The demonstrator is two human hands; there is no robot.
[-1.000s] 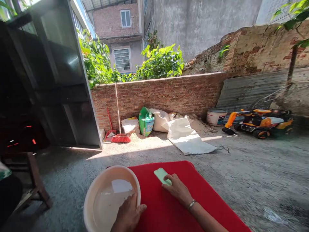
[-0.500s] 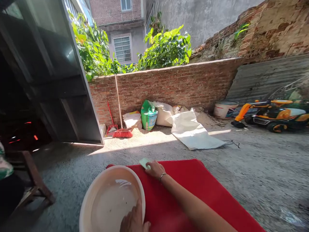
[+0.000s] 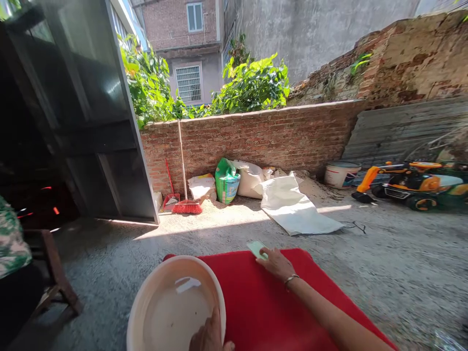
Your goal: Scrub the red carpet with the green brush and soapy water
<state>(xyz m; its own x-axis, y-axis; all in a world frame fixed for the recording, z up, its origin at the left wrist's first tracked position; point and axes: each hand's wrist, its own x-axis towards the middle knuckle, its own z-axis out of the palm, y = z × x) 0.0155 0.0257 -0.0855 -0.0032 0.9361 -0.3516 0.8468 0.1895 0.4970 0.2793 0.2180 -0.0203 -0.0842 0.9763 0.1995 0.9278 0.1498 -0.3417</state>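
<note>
Rightward along the table's far edge went the green slab (image 3: 255, 246), and the right hand (image 3: 278, 264) went with it; half a second earlier both had been close to the basin (image 3: 137, 304), and now a broad strip of red table (image 3: 248, 302) lay between. Its far end reached past the table's far edge in view; whether it lay flat or tilted could not be told. The right hand had its fingers closed over the slab's near end, a bracelet (image 3: 291, 279) at the wrist. That shift suggested the slab was being worked across the red surface rather than just held in place.

On the near left, the left hand (image 3: 207, 336) kept its grip on the basin's right rim, fingers inside and thumb outside, partly cut off below. A bright reflection (image 3: 187, 284) in the basin suggested water. Farther left, a person in patterned clothing (image 3: 12, 239) was beside a chair (image 3: 54, 273).
</note>
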